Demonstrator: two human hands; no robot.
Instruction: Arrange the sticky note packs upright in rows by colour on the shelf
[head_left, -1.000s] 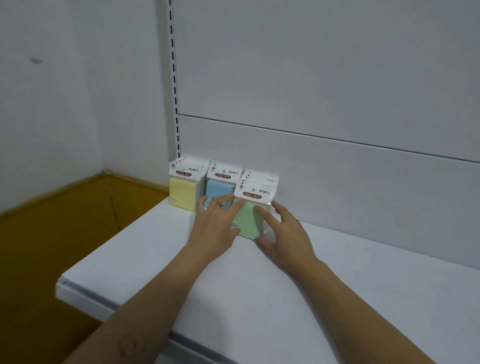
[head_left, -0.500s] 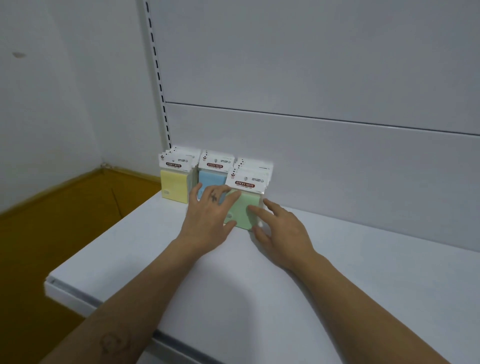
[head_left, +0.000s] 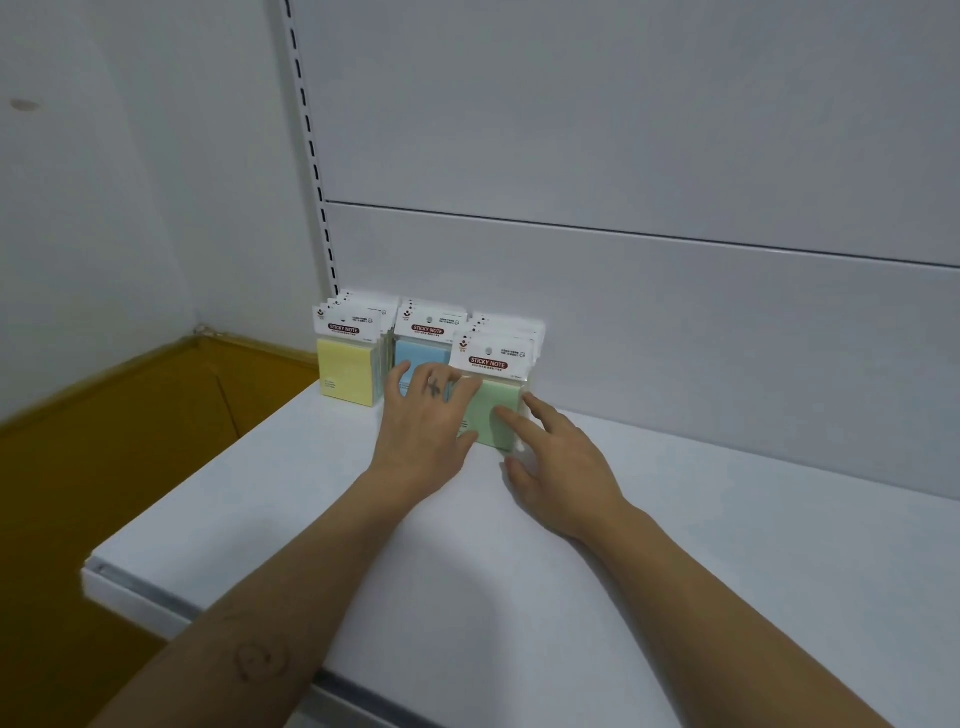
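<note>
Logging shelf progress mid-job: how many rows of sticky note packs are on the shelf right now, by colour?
Yellow row: 1
Blue row: 1
Green row: 1
Total: 3 rows
The packs within each row overlap too closely to count one by one.

A single head-worn wide-angle view looks forward and down across the shelf (head_left: 727, 545) from close above its front edge, facing the back panel (head_left: 675, 338); floor (head_left: 104, 493) at left.
</note>
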